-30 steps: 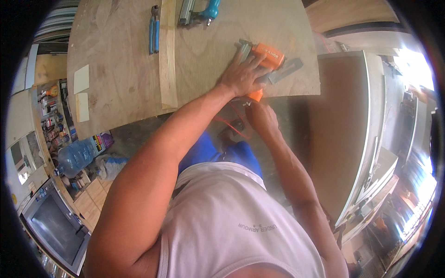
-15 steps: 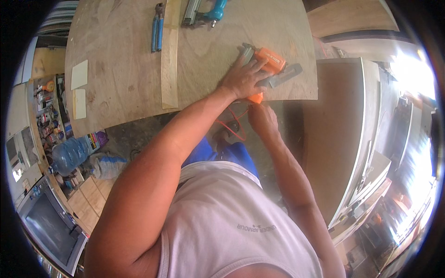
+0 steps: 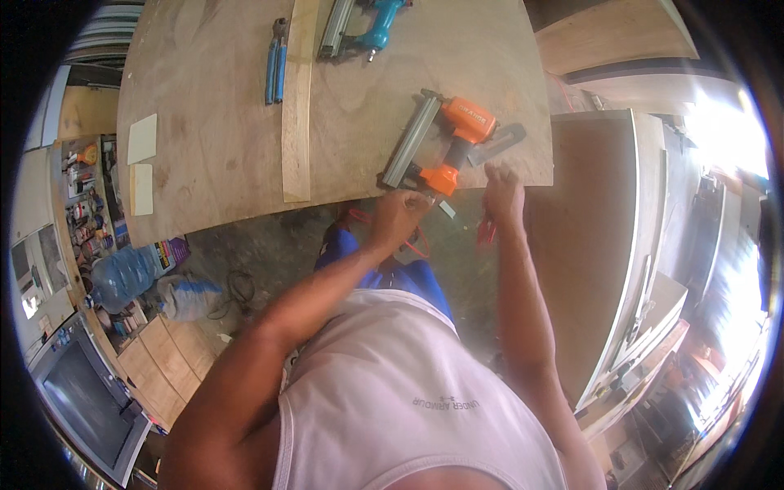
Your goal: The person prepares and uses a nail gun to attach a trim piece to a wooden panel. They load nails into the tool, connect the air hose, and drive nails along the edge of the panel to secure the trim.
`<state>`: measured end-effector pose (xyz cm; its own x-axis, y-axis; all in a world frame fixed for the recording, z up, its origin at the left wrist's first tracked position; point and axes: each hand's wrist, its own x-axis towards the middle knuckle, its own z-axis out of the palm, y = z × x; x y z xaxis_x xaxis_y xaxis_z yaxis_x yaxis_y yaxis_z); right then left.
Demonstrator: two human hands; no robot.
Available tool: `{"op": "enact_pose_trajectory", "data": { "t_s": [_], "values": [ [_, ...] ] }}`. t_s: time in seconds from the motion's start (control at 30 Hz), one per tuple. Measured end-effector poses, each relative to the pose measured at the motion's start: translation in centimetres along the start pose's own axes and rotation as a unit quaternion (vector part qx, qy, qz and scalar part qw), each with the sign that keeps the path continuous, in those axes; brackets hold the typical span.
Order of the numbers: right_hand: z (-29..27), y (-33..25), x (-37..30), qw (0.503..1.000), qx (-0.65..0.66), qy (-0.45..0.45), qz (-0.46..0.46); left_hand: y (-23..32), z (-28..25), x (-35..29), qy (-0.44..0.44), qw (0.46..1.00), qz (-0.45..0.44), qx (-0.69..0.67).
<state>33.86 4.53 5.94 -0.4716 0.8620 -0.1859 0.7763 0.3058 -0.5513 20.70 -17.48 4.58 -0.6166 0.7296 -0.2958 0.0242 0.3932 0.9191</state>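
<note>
An orange nail gun (image 3: 441, 167) with a grey magazine lies on the plywood tabletop (image 3: 220, 106), its lower end close to the near edge. My left hand (image 3: 400, 222) is closed just below the magazine's end at that edge; what its fingers hold, if anything, is hidden. To the right of the nail gun, my right hand (image 3: 505, 196) is closed around a red air hose (image 3: 487, 229), which hangs below the fist. Beside the gun's right side lies a flat grey bar-like piece (image 3: 498, 145).
Farther back lie a teal nail gun (image 3: 377, 31) and blue-handled pliers (image 3: 276, 69), with a wooden strip (image 3: 299, 122) between them. Two pale pieces (image 3: 141, 189) sit at the left. A tall wooden panel (image 3: 584, 245) stands right; a water jug (image 3: 122, 278) is at left.
My left hand has come off the orange nail gun and back to the table's edge. My right hand has moved right, away from the gun's lower end, with the red hose.
</note>
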Motion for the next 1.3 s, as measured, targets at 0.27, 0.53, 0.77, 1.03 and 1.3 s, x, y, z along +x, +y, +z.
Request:
{"op": "enact_pose_trajectory", "data": {
  "t_s": [0.27, 0.53, 0.77, 1.03, 1.3],
  "values": [
    [-1.0, -7.9, 13.8, 1.0, 0.008, -0.018, -0.024, 1.1, 3.3, -0.3, 0.092, 0.992, -0.086, -0.025],
    [1.2, -11.5, 17.6, 0.979, -0.13, -0.047, -0.147, -0.6, 5.7, -0.6, 0.132, 0.925, -0.23, -0.272],
    [5.3, -4.6, 11.9, 0.963, -0.089, -0.015, -0.254, -0.3, 6.5, -0.2, 0.16, 0.864, -0.294, -0.376],
    [2.7, -7.1, 3.4, 0.971, -0.028, 0.129, -0.199, -2.1, 6.3, 0.3, 0.123, 0.934, -0.252, -0.221],
    [5.2, -1.6, -5.7, 0.929, 0.324, -0.109, 0.139, -3.5, 6.1, 0.0, 0.015, 0.869, -0.296, -0.397]
  ]
}}
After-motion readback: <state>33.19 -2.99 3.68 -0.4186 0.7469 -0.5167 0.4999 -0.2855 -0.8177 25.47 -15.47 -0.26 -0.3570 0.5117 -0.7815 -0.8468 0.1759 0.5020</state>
